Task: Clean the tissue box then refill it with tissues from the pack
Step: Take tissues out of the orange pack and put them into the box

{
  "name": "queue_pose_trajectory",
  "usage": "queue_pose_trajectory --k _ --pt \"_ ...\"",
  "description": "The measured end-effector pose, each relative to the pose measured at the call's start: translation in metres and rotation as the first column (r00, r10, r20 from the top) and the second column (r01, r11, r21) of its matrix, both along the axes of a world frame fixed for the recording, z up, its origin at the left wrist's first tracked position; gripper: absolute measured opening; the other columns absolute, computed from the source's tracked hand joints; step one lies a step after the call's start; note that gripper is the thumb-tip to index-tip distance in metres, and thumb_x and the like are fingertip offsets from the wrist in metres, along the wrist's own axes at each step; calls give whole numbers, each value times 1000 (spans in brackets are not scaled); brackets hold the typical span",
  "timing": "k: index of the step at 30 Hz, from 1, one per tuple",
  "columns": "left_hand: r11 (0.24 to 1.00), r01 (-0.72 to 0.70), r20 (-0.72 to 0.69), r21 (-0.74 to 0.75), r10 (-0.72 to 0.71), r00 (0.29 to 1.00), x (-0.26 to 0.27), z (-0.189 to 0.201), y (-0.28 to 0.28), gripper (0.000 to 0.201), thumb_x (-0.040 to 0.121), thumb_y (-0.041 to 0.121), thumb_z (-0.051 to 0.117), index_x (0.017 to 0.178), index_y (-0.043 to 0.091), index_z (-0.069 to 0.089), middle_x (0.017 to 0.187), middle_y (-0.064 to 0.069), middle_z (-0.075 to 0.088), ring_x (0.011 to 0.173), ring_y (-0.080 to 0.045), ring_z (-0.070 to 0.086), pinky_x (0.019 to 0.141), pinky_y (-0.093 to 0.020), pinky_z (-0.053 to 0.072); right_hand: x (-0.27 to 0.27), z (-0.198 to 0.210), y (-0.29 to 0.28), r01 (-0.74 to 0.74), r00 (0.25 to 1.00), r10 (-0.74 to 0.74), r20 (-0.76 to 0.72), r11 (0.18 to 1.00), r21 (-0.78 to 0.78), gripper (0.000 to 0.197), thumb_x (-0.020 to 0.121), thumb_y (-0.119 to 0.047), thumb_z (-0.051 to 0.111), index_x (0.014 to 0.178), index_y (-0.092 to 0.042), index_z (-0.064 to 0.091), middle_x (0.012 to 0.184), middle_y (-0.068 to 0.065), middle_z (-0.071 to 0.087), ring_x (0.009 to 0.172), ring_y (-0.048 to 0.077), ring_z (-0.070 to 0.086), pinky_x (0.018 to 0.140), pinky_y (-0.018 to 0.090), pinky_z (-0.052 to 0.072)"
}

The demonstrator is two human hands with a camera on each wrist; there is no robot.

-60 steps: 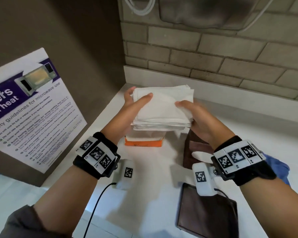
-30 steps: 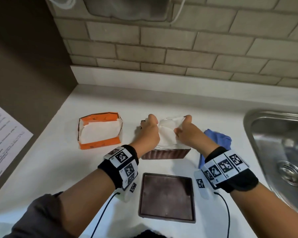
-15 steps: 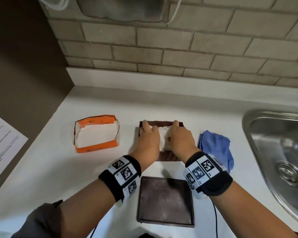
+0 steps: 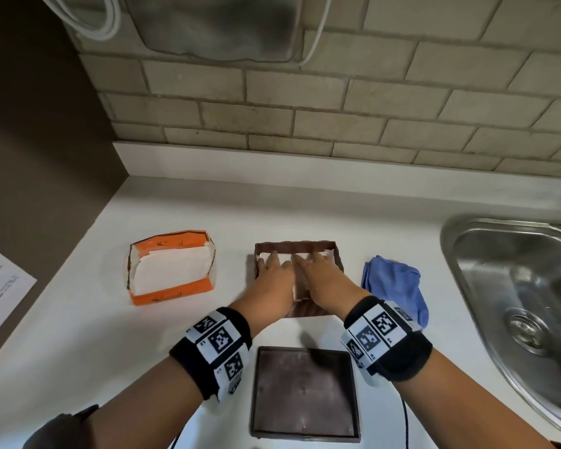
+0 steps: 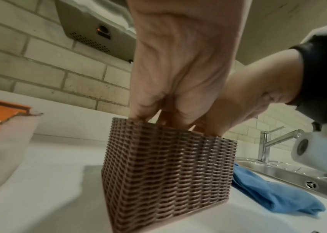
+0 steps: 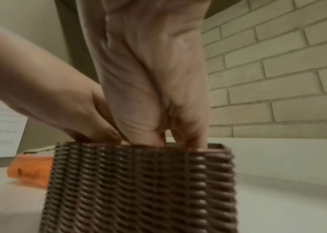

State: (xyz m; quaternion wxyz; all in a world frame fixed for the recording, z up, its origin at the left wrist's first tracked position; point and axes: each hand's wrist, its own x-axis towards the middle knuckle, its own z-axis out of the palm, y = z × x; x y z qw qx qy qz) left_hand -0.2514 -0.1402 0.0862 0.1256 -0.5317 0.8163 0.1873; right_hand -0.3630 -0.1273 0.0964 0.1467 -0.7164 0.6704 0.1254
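The brown woven tissue box (image 4: 295, 246) stands open-topped in the middle of the white counter. A stack of white tissues (image 4: 327, 254) lies inside it. My left hand (image 4: 271, 259) and my right hand (image 4: 308, 260) reach side by side into the box, their straight fingers pressing down on the tissues. The wrist views show the box's wall (image 5: 164, 173) (image 6: 138, 189) with the left hand (image 5: 178, 78) and right hand (image 6: 152, 94) going in over its rim, fingertips hidden. The torn orange tissue pack (image 4: 172, 294) sits to the left with white tissues in it.
The box's flat brown lid (image 4: 305, 390) lies on the counter just in front of the box. A crumpled blue cloth (image 4: 395, 286) lies to its right, and a steel sink (image 4: 515, 303) beyond that. A brick wall runs along the back.
Both hands carried the tissue stack from above the orange pack to the brown box and pushed it down. The pinching fingers have flattened onto the tissues, which now sit below the rim.
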Motion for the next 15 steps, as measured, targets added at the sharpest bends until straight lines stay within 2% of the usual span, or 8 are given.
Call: queue_pose_trajectory --k 2,5,7,9,12,14,15 --pt "1000 10 2 28 -10 1000 0 -1 0 67 96 1 51 155 -1 18 162 -27 9 151 -50 5 125 -52 4 -1 -2 -1 27 999 -27 32 999 17 64 89 2 47 147 -10 22 137 19 44 132 32 36 115 45 24" --pt "999 19 11 41 -19 1000 -1 -4 0 70 98 1 47 156 -4 8 164 -29 -1 150 -53 -1 125 -52 6 -3 -3 -4 104 992 -107 73 994 43 58 89 -3 52 142 -8 30 135 21 46 128 33 40 103 40 41" --pt "999 11 18 52 -12 1000 -2 -7 -2 69 98 0 46 156 -4 8 164 -30 -4 150 -53 -2 125 -51 7 -4 -3 -5 147 984 -150 93 988 37 55 88 -2 54 140 -6 35 135 22 45 128 34 41 100 40 45" --pt "999 4 -36 45 -3 999 2 -11 -3 64 98 2 44 155 -4 15 164 -29 1 151 -50 0 126 -51 9 -6 -3 -5 171 978 -171 120 985 12 53 88 2 52 139 -6 38 135 22 45 127 35 43 99 39 45" --pt "999 -39 -294 -21 31 955 14 -9 2 53 102 10 40 153 2 29 165 -22 12 153 -38 12 125 -47 16 -13 -6 -3 173 970 -161 183 984 -50 58 87 2 52 141 -12 38 131 17 47 119 32 48 93 34 44" --pt "994 -59 -467 -95 8 884 29 0 11 48 105 16 37 153 12 35 167 -10 17 153 -26 21 125 -32 16 -18 -5 -1 171 966 -157 205 984 -53 68 84 -13 65 144 -17 34 135 12 45 122 29 47 95 32 42" --pt "990 -91 -553 -112 14 833 38 6 15 45 106 18 38 151 16 40 166 -3 23 151 -20 27 121 -22 17 -19 -2 2 178 963 -163 213 982 -55 75 81 -24 70 145 -19 32 138 10 44 124 28 47 97 32 41"
